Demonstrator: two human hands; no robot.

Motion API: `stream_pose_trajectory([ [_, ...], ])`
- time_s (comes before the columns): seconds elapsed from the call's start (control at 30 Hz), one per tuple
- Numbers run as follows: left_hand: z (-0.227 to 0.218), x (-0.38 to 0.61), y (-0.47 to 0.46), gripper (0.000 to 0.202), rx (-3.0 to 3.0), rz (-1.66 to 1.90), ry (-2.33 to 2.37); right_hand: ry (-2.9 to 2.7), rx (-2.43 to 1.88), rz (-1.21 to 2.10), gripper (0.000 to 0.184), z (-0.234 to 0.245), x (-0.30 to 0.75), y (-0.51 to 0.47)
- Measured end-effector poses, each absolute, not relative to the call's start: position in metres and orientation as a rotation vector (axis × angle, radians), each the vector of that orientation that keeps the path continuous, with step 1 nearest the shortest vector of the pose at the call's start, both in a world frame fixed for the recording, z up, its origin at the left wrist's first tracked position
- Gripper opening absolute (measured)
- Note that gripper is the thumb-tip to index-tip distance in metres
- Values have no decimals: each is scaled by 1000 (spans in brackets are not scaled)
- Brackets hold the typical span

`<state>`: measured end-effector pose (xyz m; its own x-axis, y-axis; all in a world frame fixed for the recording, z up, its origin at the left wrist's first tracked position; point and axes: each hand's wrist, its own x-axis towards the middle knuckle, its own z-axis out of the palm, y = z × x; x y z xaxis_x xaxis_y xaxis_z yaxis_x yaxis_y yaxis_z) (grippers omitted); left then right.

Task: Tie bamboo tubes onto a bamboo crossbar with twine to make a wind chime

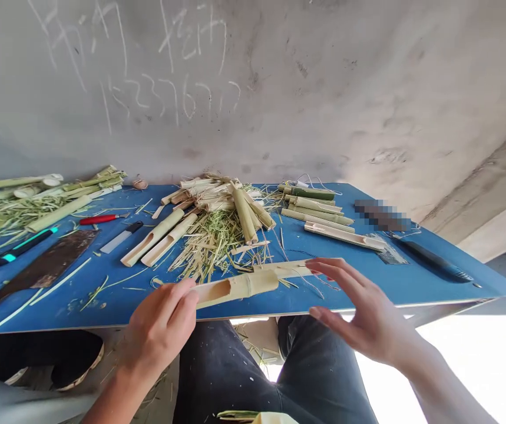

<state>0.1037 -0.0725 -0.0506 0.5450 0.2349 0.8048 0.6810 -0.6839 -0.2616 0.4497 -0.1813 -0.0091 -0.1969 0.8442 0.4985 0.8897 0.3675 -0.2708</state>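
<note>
Your left hand (159, 330) is closed around one end of a short bamboo tube (235, 290), with your curled fingers (177, 300) wrapped over it. The tube runs out to the right from your grip, roughly level, just above the near edge of the table. A long open notch is cut into its side right beside your fingers, and a raised node ring crosses it further along.

Your right hand (363, 309) is open, its fingers (336, 268) spread wide and slightly curved, and it holds nothing. Its fingertips sit just beyond the tube's free end, apart from it, and over a long pale bamboo strip (283, 270). You can't tell whether they touch that strip.

Beneath your hands is a blue table (367, 282). Straight ahead lies a heap of green and straw-coloured bamboo shavings (211, 250), with two notched bamboo tubes (159, 238) to its left. A row of bamboo pieces (318, 215) lies to the right. Toward the left are a broad cleaver (43, 268) and a red-handled knife (98, 219). A concrete wall with scratched writing (146, 88) rises behind the table.
</note>
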Motion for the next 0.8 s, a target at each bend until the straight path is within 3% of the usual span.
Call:
stream_pose_trajectory([
  [0.1,-53,116,-78,34,-2235,-1130,-606,-2117,-1418,80,63,-13,421,-171],
  [0.27,-59,119,-78,32,-2212,-1151,-621,-2047,-1245,300,30,-34,410,-161],
  [0.5,-60,145,-108,35,-2710,-974,-718,-1996,-1059,310,32,-43,389,-172],
  [0.67,-75,161,-130,45,-3028,-1053,-794,-2003,-1099,260,36,-45,391,-188],
  [0.8,-97,157,-143,53,-3134,-1192,-1044,-1891,-1249,87,17,-46,444,-208],
])
